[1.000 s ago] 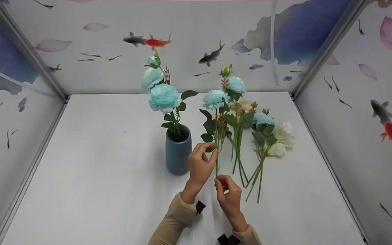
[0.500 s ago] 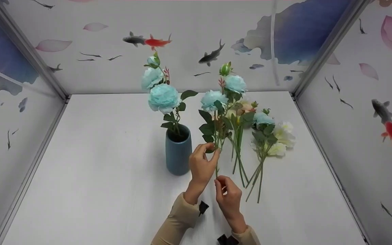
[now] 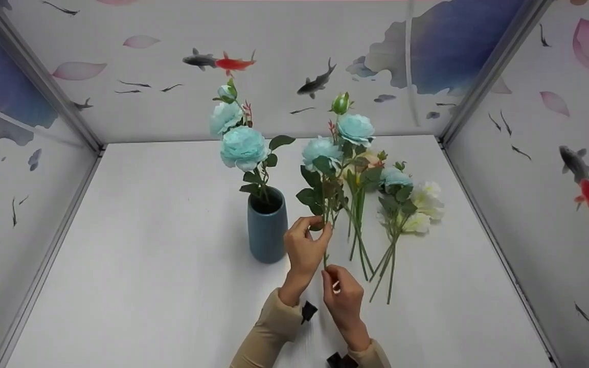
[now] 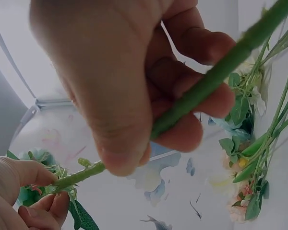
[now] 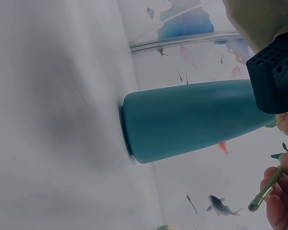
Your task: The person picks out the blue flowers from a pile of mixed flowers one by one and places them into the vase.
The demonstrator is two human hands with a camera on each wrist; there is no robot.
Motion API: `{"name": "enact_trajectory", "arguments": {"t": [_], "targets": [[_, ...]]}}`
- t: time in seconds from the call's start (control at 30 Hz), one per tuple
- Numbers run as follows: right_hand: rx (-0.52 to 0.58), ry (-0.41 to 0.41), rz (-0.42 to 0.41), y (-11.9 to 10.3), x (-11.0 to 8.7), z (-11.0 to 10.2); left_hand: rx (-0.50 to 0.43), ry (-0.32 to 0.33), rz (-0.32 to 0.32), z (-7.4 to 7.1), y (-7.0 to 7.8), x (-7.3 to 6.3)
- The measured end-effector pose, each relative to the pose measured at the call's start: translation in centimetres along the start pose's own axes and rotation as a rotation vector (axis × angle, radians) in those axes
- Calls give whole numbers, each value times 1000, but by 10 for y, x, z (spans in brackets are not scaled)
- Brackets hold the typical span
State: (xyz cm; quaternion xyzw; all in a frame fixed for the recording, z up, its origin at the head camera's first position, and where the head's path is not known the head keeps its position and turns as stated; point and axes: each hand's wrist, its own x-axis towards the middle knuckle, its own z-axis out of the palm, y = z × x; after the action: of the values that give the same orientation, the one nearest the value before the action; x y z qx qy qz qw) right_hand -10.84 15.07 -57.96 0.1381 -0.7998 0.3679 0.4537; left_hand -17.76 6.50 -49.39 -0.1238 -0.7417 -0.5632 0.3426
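Observation:
A light-blue peony spray [image 3: 356, 130] stands nearly upright between my hands, its heads and green bud leaning slightly right. My left hand [image 3: 306, 250] pinches the stem below the leaves, just right of the blue vase [image 3: 267, 232]. Lower down, my right hand [image 3: 344, 294] pinches it between thumb and fingers. In the left wrist view the right hand [image 4: 110, 86] fills the foreground around the green stem [image 4: 206, 86], with the left hand [image 4: 14, 187] farther up it. The cut stem end [image 5: 254, 205] shows in the right wrist view. Another blue peony spray [image 3: 244, 148] stands in the vase.
On the white table [image 3: 146, 266], right of my hands, lie more stems: a blue peony [image 3: 395, 177], cream flowers [image 3: 417, 224] and peach flowers [image 3: 374, 159]. Walls printed with fish enclose the table at back and sides.
The left hand has shifted slightly right. The held spray has turned a little, its upper blooms moving slightly right. The right hand stays nearly in place.

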Motion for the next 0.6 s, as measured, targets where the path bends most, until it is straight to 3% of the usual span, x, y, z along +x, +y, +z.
{"name": "enact_trajectory", "arguments": {"t": [0.17, 0.47, 0.6], "targets": [[7, -37, 41, 2, -3, -3, -52, -6, -37, -1, 0, -1], [37, -52, 61, 5, -3, -5, -69, 6, -39, 0, -1, -3], [80, -64, 126, 6, -3, -6, -93, 11, -40, 0, 1, -2]]}}
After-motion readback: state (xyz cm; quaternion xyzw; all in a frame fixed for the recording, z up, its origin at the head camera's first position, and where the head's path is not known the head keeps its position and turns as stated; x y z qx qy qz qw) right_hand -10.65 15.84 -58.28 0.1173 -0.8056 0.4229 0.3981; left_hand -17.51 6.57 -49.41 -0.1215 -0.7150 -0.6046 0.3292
